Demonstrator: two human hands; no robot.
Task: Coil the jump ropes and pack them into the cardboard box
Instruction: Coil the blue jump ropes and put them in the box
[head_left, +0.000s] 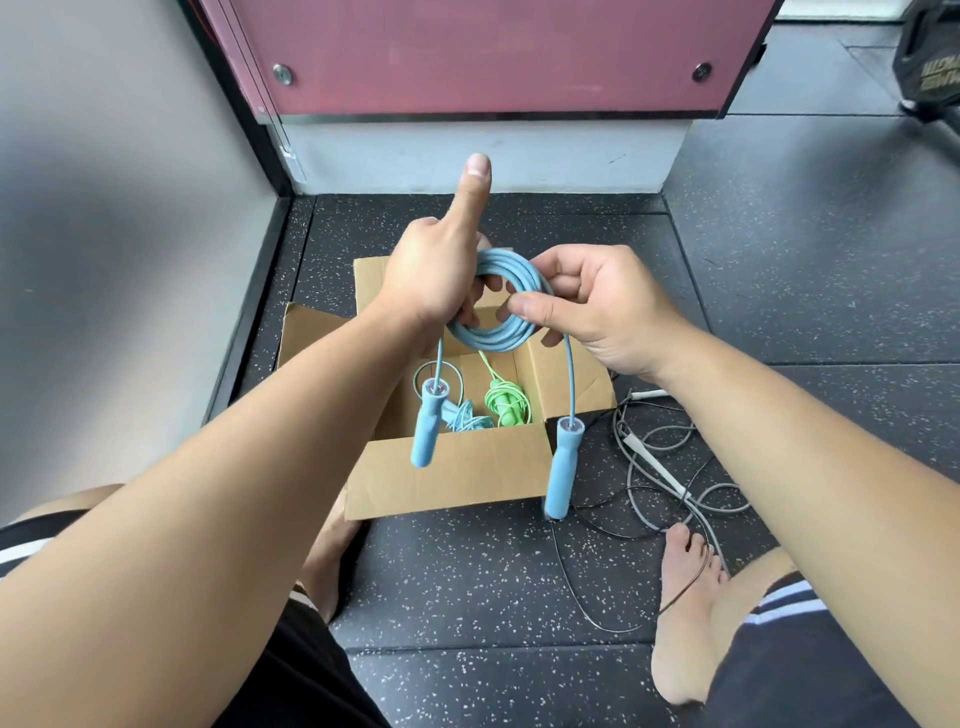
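Both hands hold a coiled blue jump rope over the open cardboard box.

The left hand (436, 270) has its fingers (470, 312) curled round the left side of the blue jump rope (488, 340), thumb sticking straight up; the right hand (597, 306) pinches the coil's right side between thumb and curled fingers. The rope's two blue handles (561, 467) hang down from the coil, one over the box's inside and one in front of its near right corner. The cardboard box (447, 467) sits on the dark speckled floor (467, 571) with its flaps open, and inside lie a green jump rope (504, 405) and a pale blue one beside it on the left. A loose grey jump rope (654, 467) sprawls on the floor just right of the box, near a bare foot (685, 613).
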